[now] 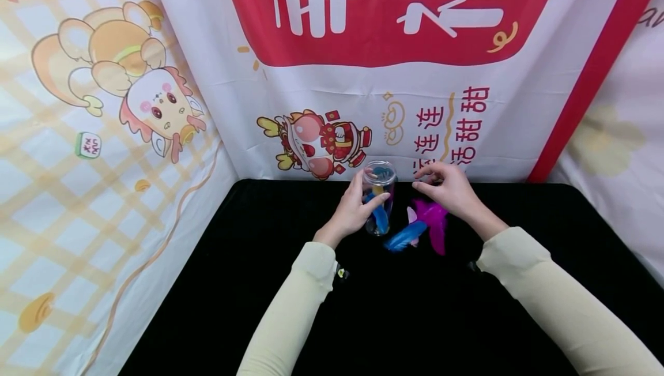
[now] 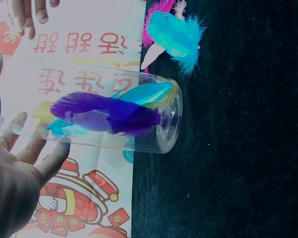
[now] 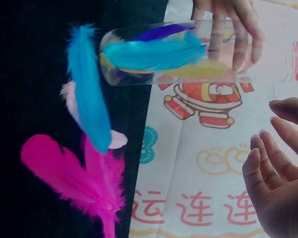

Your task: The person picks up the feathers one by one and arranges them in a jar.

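Observation:
My left hand [image 1: 354, 207] grips a clear, open-mouthed plastic jar [image 1: 381, 175] upright near the table's back edge, thumb and fingers around its side. Inside the jar are a purple feather [image 2: 109, 113], blue feathers [image 3: 154, 53] and a yellow feather [image 3: 198, 68]. My right hand [image 1: 450, 190] hovers to the right of the jar's mouth, apart from it, its fingers loosely bent and holding nothing. Below that hand a loose blue feather [image 1: 407, 236] lies across a pale pink feather [image 3: 119, 139], beside magenta feathers [image 1: 437, 226].
A black-covered table [image 1: 404, 312] spreads beneath both arms. Right behind it hangs a white and red printed cloth [image 1: 223, 76], close to the jar. Another patterned cloth [image 1: 104, 203] borders the left side.

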A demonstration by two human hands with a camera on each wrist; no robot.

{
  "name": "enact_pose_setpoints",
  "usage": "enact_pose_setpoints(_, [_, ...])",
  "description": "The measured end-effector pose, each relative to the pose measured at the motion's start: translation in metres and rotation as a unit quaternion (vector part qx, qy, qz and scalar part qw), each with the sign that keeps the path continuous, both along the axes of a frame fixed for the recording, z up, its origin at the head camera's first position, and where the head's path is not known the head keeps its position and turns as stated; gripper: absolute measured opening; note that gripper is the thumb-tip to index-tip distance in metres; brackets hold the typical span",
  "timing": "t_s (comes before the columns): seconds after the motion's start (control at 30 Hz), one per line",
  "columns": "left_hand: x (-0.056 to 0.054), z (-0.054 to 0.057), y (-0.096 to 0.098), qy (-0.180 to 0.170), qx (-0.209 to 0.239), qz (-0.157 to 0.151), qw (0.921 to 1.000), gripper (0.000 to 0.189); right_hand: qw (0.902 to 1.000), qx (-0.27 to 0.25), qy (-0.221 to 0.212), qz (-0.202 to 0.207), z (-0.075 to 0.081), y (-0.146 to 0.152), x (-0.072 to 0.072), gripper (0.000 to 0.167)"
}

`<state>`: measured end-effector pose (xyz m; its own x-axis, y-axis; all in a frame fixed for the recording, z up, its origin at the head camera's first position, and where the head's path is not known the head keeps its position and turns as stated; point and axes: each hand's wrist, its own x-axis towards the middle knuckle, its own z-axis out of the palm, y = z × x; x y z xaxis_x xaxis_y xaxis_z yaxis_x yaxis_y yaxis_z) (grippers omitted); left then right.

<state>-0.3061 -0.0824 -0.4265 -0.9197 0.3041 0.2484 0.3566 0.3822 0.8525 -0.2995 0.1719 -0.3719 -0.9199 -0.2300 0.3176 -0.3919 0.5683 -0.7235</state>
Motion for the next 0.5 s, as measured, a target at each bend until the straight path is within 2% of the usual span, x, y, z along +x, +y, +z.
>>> enact_pose_setpoints(0.23, [0.0, 0.001, 0.0, -0.001, -0.004, 0.002, 1.0, 0.075, 0.9998, 0.017, 0.0, -0.012, -0.012, 0.008, -0.001, 0.018])
enact_pose_setpoints(0.5, [0.0, 0.0, 0.001, 0.002, -0.001, 0.002, 1.0, 0.074, 0.9992, 0.037, -0.012, -0.008, -0.023, 0.017, -0.003, 0.015])
